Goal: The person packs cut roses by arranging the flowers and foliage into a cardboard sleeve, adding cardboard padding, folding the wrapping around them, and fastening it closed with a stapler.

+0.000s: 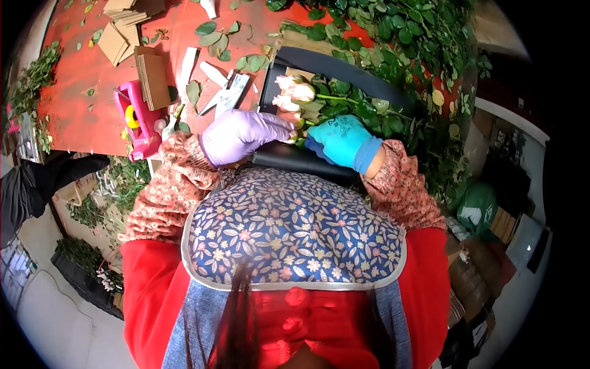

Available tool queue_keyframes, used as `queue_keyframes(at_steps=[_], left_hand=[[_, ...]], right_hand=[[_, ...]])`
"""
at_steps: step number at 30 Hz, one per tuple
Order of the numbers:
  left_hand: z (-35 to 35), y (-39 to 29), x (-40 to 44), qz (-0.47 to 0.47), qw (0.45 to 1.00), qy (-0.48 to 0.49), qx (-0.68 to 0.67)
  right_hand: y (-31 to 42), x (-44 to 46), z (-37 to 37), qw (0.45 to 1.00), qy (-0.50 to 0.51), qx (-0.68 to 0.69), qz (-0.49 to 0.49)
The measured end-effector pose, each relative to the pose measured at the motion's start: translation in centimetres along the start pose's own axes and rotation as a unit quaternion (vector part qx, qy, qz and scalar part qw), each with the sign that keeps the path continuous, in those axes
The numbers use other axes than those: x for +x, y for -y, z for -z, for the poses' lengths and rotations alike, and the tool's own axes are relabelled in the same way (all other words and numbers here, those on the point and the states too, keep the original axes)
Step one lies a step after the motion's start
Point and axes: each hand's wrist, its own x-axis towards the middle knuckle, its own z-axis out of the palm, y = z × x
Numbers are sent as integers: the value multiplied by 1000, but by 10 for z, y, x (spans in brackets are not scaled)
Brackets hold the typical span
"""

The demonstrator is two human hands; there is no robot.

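Note:
Several pale pink roses lie in a black padded holder, heads to the left and leafy stems to the right. My left hand, in a lilac glove, has its fingertips pinched together at the rose lowest in the row, whose head they partly hide. Close beside it, my right hand, in a turquoise glove with a dark blue palm, is closed around that flower's stem just below the head. Most of this stem is hidden under the right glove.
On the red table are a pink tape dispenser, a stack of cardboard pieces, scissors, a white-and-silver stapler-like tool and loose leaves. Piled rose foliage covers the far right. More cardboard lies at the far left.

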Motion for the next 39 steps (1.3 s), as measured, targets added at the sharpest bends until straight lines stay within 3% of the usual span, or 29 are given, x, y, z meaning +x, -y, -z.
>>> queue_keyframes(at_steps=[1, 3, 5, 7, 8, 10, 12, 14, 18, 19, 22, 26, 28, 29, 30, 32, 34, 36, 38, 39], left_hand=[[3, 0, 5, 13, 998, 55, 20], [2, 13, 12, -2, 989, 134, 54], [6, 9, 17, 9, 984, 163, 66], [7, 14, 18, 13, 979, 187, 78], [5, 16, 17, 13, 978, 196, 78], [4, 17, 16, 45, 982, 173, 57], [0, 20, 14, 46, 985, 161, 34], [0, 20, 14, 56, 988, 142, 26], [-4, 15, 27, -77, 973, 41, 214], [1, 2, 36, -63, 941, 82, 322], [-12, 5, 43, -8, 912, 141, 385], [-16, 8, 35, 7, 927, 99, 361], [-16, 6, 34, -6, 925, 92, 368], [-15, 4, 38, -21, 923, 78, 377], [-15, 2, 40, -26, 922, 87, 377], [-17, -1, 40, -6, 924, 83, 372], [-20, 1, 36, 16, 907, 103, 407], [-20, 4, 35, -9, 923, 64, 379], [-18, 1, 35, 2, 920, 81, 384], [-17, -2, 36, 12, 916, 96, 389]], right_hand=[[4, 3, 6, 998, 54, 3, -39], [4, 4, 7, 996, 60, 24, -53], [8, 0, 13, 998, 53, -19, -27], [20, -5, 27, 997, 15, 30, -70], [25, -4, 32, 997, -11, -22, -73], [28, 1, 30, 993, -43, -67, -85], [17, 8, 5, 989, -8, -133, -62], [12, 4, -4, 992, -66, -106, -22], [10, 0, -5, 987, -97, -121, -30], [9, 0, -3, 990, -78, -118, -24], [8, -4, 12, 995, -78, -56, -22], [12, -3, 28, 981, -151, -119, -26], [5, 11, 12, 974, -112, -179, -78], [11, 22, 7, 958, -41, -254, -125], [11, 26, 11, 973, -26, -200, -113], [1, 24, 0, 971, -160, -168, -53], [2, 16, -5, 969, -153, -181, -68], [4, 16, -5, 967, -140, -199, -77], [4, 17, -2, 969, -48, -206, -126], [4, 14, 0, 972, -76, -195, -107]])
